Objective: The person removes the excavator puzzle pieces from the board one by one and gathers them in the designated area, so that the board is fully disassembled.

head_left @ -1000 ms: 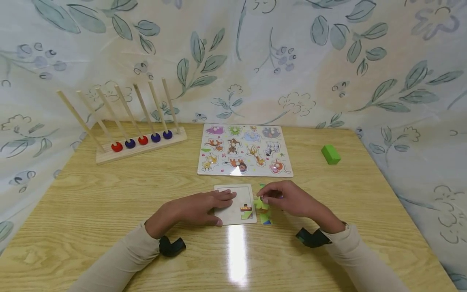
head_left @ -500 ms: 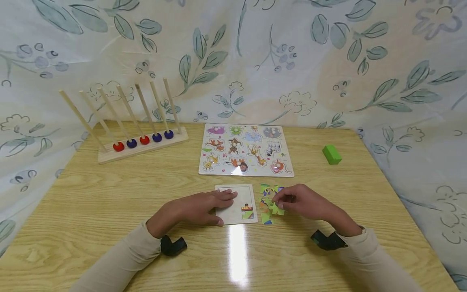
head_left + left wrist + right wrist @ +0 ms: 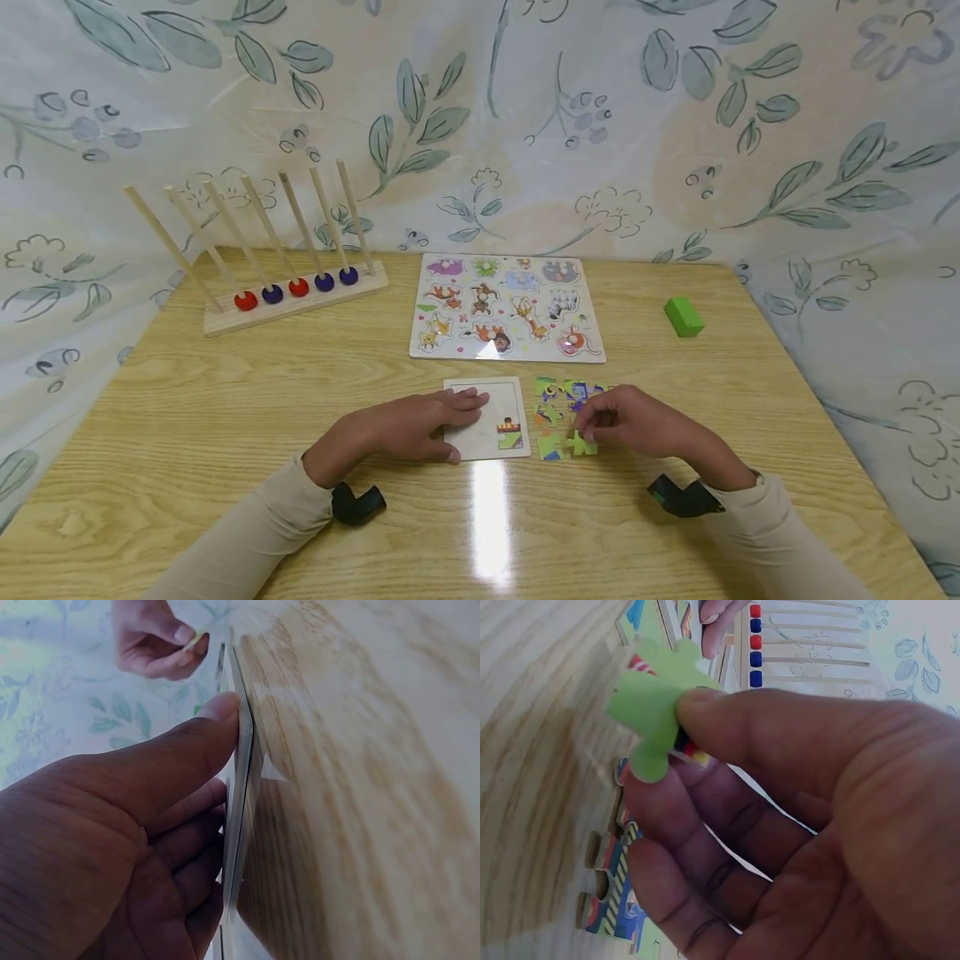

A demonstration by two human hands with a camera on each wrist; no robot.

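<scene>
Thumb and fingertips of my right hand (image 3: 637,423) pinch a green jigsaw piece (image 3: 656,705) with a small red-and-white patch. In the head view that piece is just above the table, at the near side of several loose jigsaw pieces (image 3: 550,446). My left hand (image 3: 416,427) lies with extended fingers on a pale square puzzle tray (image 3: 472,442); in the left wrist view its thumb touches the tray's edge (image 3: 241,750). At the tray's lower right corner sits a joined bit of jigsaw (image 3: 509,435). My right hand partly covers the loose pieces.
An animal peg puzzle board (image 3: 506,354) lies behind the tray. Back left stands a wooden rack (image 3: 300,304) with upright rods and red and blue beads. A green block (image 3: 683,317) is at the right. A patterned cloth (image 3: 480,125) hangs behind the table.
My right hand has moved right and slightly nearer, away from the tray, carrying the green jigsaw piece. More loose pieces are uncovered. The left hand has stayed on the tray.
</scene>
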